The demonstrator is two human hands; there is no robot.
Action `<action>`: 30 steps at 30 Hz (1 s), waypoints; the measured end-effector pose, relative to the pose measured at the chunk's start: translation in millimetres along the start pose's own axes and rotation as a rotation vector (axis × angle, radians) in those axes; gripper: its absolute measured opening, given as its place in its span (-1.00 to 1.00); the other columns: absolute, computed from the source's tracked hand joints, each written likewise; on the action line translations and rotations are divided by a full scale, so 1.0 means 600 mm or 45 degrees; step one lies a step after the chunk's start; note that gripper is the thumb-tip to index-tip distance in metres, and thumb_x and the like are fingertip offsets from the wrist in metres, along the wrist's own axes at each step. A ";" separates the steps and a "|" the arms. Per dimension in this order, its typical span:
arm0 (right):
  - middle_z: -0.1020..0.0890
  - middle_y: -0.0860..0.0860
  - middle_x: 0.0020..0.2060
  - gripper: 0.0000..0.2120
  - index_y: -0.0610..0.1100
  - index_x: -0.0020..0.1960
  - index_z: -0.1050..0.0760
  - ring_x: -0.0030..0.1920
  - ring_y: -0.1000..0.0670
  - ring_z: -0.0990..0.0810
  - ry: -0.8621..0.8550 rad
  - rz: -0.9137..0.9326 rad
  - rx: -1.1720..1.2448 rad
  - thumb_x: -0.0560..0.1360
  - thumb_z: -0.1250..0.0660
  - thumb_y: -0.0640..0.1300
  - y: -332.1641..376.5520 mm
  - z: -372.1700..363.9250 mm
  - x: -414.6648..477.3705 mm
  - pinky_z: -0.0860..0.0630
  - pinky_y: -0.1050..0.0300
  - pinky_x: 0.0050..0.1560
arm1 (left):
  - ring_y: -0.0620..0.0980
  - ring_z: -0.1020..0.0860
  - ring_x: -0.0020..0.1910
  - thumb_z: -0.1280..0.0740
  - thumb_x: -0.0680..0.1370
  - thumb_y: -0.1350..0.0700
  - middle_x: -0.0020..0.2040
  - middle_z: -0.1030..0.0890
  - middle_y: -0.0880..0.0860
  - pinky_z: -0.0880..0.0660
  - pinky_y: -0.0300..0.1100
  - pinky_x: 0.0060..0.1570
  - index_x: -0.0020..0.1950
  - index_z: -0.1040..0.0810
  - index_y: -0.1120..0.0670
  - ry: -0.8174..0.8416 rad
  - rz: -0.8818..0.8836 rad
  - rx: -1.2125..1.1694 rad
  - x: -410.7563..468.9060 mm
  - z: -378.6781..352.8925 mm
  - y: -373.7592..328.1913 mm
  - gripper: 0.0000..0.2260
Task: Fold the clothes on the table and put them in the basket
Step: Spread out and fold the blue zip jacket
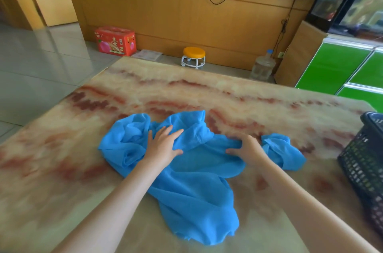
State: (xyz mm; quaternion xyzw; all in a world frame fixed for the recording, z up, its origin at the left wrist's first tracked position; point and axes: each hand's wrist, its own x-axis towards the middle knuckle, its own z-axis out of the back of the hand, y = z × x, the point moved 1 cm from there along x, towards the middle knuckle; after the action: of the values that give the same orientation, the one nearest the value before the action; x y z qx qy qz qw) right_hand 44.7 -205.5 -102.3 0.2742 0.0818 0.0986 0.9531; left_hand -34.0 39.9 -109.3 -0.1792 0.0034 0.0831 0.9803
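**Flattening the blue cloth before any fold**

My left hand lies flat on the blue garment, fingers straight and fanned, pressing it to the table. My right hand, right of centre, has its fingers curled down into the fabric and holds a bunched ridge of it. The garment sits mid-frame, crumpled along its far side and at the right, with one smoother tail running toward the lower edge. The basket, dark plastic mesh, stands at the right edge of the frame, near the cloth but apart from it.

As I judge it, nothing is folded yet; this is the spreading stage. The fabric looks thin and slippery, so I should anchor with the flat palm and draw the bunched part outward gently, or the whole piece may slide. I should find the edges first, smooth the wads on the left, and only then fold.

A red carton on the floor in the upper left carries large printed characters and pictures of peaches, too blurred for me to read. No label shows on the garment or the basket.
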 end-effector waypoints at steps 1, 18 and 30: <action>-0.65 -0.05 0.07 -0.60 -0.04 0.18 -0.59 0.14 -0.11 -0.56 -0.023 -0.033 -0.065 0.35 -0.52 -0.08 -0.006 -0.004 0.000 -0.48 0.05 0.12 | 0.01 -0.21 0.46 -0.36 0.51 -0.03 0.48 -0.26 0.03 -0.07 -0.01 0.43 0.47 -0.28 -0.11 -0.037 0.002 0.014 0.004 -0.002 0.008 -0.45; -0.64 -0.06 0.03 -0.61 -0.13 0.09 -0.61 0.06 -0.07 -0.56 -0.099 -0.170 -0.122 0.30 -0.58 -0.10 -0.125 0.155 -0.041 -0.39 0.14 0.01 | -0.26 -0.59 -0.46 -0.08 0.66 0.20 -0.16 -0.61 0.08 -0.48 -0.26 -0.31 -0.12 -0.36 0.03 -0.085 0.349 -1.663 0.079 0.037 -0.105 -0.81; -0.63 0.01 0.06 -0.53 0.00 0.20 -0.57 0.15 -0.02 -0.57 0.070 0.026 -0.007 0.33 -0.52 0.08 0.007 0.018 0.077 -0.46 0.09 0.08 | -0.22 -0.41 0.23 -0.32 0.55 0.14 0.21 -0.53 -0.11 -0.21 -0.52 0.12 0.23 -0.57 0.05 -0.070 -0.201 -0.866 0.013 0.003 -0.140 -0.75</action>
State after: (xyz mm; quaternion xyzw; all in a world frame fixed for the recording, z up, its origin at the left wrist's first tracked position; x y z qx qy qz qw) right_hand 91.1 -196.8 -96.0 0.2696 0.1050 0.1161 0.9502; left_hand -12.5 -35.9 -78.4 -0.4930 -0.0648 0.0083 0.8676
